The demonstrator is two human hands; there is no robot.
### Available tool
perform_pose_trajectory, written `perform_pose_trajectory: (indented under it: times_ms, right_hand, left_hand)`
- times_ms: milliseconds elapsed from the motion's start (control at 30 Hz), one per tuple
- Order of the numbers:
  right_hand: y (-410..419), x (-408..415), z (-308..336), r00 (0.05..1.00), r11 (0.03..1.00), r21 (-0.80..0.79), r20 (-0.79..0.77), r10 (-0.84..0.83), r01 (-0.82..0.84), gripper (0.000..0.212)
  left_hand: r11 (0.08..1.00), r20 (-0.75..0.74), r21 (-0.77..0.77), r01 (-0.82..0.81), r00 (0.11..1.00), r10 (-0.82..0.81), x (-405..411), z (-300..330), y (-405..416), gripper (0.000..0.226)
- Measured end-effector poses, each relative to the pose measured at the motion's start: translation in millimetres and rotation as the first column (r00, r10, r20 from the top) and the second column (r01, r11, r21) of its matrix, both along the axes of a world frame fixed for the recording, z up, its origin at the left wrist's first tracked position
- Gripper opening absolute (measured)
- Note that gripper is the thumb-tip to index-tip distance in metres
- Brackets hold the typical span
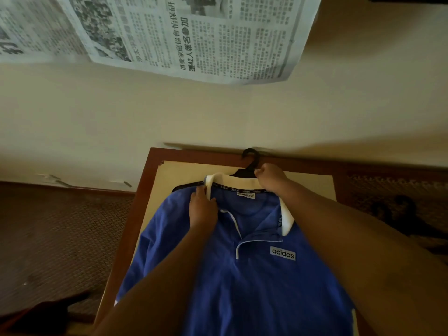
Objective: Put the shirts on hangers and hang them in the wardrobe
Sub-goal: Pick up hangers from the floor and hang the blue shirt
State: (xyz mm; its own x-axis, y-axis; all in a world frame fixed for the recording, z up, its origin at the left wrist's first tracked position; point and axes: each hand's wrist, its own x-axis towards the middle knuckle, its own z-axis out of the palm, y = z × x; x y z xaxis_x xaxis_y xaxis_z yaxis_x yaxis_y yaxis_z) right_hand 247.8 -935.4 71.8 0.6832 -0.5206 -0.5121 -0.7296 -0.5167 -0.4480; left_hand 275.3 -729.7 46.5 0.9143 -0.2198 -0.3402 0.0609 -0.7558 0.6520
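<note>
One shirt [242, 275] flat on the counter [145, 190], hanger [251, 163] part-way into its neck at the far end. Best to hold the hanger steady and ease the left shoulder over its arm. Left hand [202, 212] pinching fabric by the collar [232, 179]; right hand [272, 178] with fingers curled on the hanger's neck.

The word "adidas" is printed in dark letters on a white rectangular patch [283, 253] sewn to the chest of the blue polo shirt with a white collar [242, 287]. A partly readable "adidas" is repeated on the neck label [246, 195] and the inner collar tape [238, 190]. On the newspaper sheet taped to the cream wall [184, 35], rotated Chinese headlines are printed, with "42" legible.
</note>
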Motion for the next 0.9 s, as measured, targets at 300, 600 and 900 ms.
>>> perform_pose_trajectory:
  times_ms: [300, 600, 900]
  right_hand:
    - [-24.0, -9.6, 36.1, 0.984, 0.992, 0.126, 0.177, -0.003, -0.02, 0.02]
    - [-74.3, -57.4, 85.9, 0.924, 0.981, -0.188, 0.38, 0.032, 0.043, 0.035]
    - [-84.2, -92.5, 96.1, 0.942, 0.981, -0.181, 0.312, 0.12, -0.065, 0.029]
  left_hand:
    - [0.994, -0.049, 0.066, 0.084, 0.996, -0.081, 27.2, 7.2, 1.7, 0.029]
    - [0.97, 0.007, 0.2, 0.14, 0.989, -0.145, 30.3, 34.4, -7.2, 0.036]
    - [0.995, 0.059, 0.073, 0.063, 0.996, -0.067, 25.4, 46.8, -13.5, 0.038]
